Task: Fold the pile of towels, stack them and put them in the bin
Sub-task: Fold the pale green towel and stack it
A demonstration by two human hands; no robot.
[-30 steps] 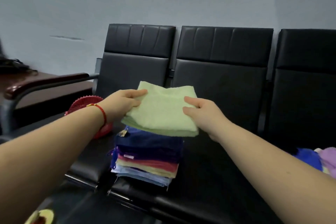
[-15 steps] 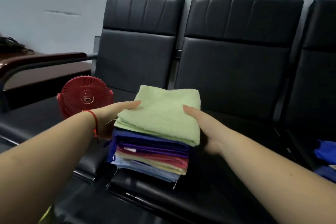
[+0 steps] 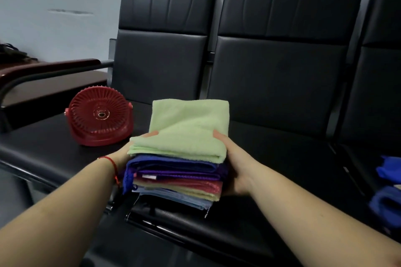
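A stack of folded towels (image 3: pixel 178 178) sits on the black bench seat (image 3: pixel 282 169). From the bottom it shows light blue, yellow, pink, purple and dark blue layers. A light green towel (image 3: pixel 186 128) lies on top. My left hand (image 3: pixel 122 155) holds the stack's left side, thumb on the green towel, and its fingers are hidden behind the pile. On the right side my right hand (image 3: pixel 236 165) grips the stack, thumb on top and palm against the edges. No bin is in view.
A red table fan (image 3: pixel 98 116) stands on the seat just left of the stack. Loose blue towels (image 3: pixel 388 184) lie on the seat at the far right. A dark red armrest (image 3: pixel 50 69) and a wooden surface are at the left.
The green towel came down from the air onto the stack. Both hands slid from the towel's edges down to the sides of the whole pile.
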